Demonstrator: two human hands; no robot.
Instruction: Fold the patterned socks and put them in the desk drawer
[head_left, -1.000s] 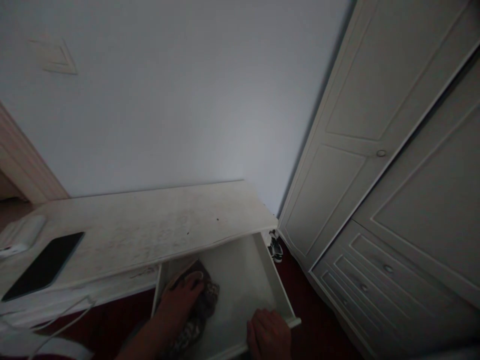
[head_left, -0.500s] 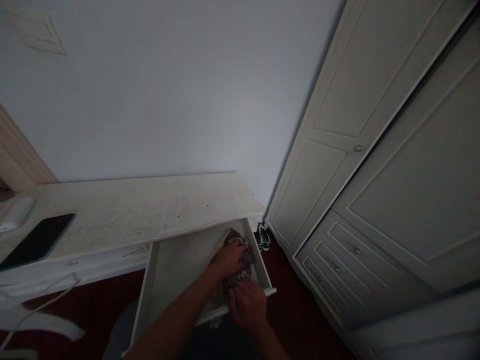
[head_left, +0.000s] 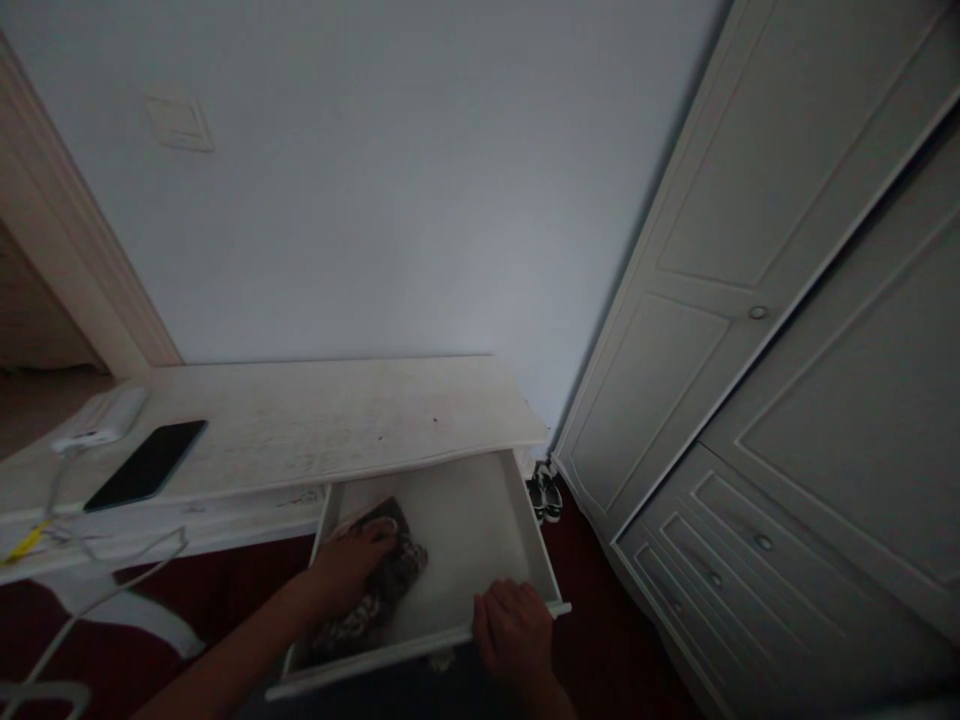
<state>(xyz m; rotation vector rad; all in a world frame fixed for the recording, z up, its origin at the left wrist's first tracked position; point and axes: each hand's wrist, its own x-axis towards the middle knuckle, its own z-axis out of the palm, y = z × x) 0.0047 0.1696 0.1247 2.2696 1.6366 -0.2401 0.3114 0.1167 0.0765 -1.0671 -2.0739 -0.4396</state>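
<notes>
A white drawer (head_left: 469, 520) stands pulled out from the white desk. Against its left side lies a bundle of brown, grey and white patterned cloth (head_left: 401, 560). My left hand (head_left: 356, 562) is on top of this bundle with the fingers curled over it, covering part of it. At the right end of the drawer's front edge, my right hand (head_left: 516, 622) has its fingers hooked over the rim. The inside of the drawer's right part shows bare.
On the desk top (head_left: 330, 405) lie a dark tablet (head_left: 146, 465) and a white power strip (head_left: 105, 415). A white cable (head_left: 97, 600) hangs at the left. Dark shoes (head_left: 545, 495) are on the red floor beside a white wardrobe (head_left: 675, 380).
The patterned cloth has shifted from the drawer's right side to its left under my left hand. My right hand has left the cloth for the front edge. The view has turned slightly left.
</notes>
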